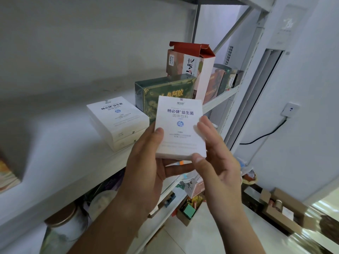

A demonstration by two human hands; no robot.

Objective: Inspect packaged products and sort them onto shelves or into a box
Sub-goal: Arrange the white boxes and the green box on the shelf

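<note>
Upright, left hand [145, 162] and right hand [220, 162] pinch a white box [180, 138] — blue lettering, round blue emblem.

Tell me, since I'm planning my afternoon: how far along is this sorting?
Done: two stacked boxes sit on the shelf beside a green box. In hand: a matching white box, held by the left hand and right hand, label toward the camera. Left: placing it; a carton on the floor seems to hold more items.
</note>
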